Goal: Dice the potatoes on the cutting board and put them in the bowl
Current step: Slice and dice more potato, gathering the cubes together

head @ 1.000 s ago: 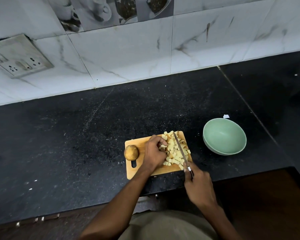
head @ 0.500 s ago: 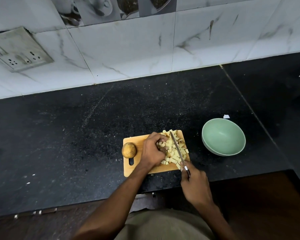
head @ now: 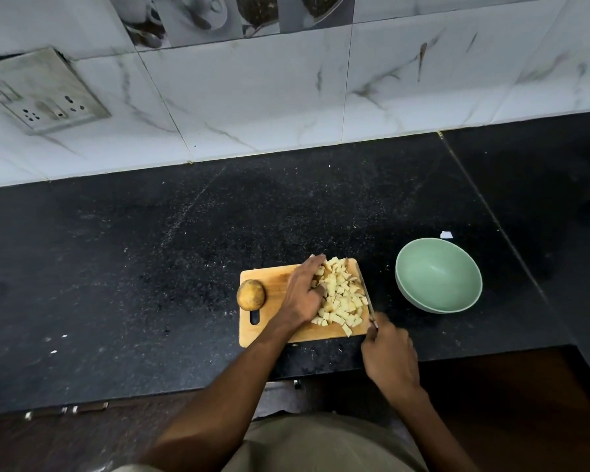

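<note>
Nearest the body, the right hand (head: 387, 354) sat just off the near right corner of the cutting board (head: 273, 330), its fingers curled round the handle of a knife (head: 368, 301); the handle itself was hidden inside the fist, so the exact grip could not be told. The thin blade ran away from the hand along the board's right edge, lying against the right flank of the diced potato pieces (head: 341, 298), a placement that looked meant to wall the heap in on that side. The left hand (head: 302, 294) lay on the board from the other flank, palm down, its fingers bent over the left and far margin of the pile and touching the cubes rather than clearly holding any; whether a piece was pinched under the fingertips could not be seen. Between hand and blade the cubes were gathered on the right half of the board, probably so they could be carried or swept across together. A whole unpeeled potato (head: 250, 294) rested at the board's left edge, just above the handle slot, apart from the cut heap and still to be diced. Farther right, the green bowl (head: 438, 298) stood on the black counter (head: 150, 267) near the board's right side, holding nothing visible, handy for the transfer. A small white scrap (head: 446, 235) lay just beyond the bowl.
</note>
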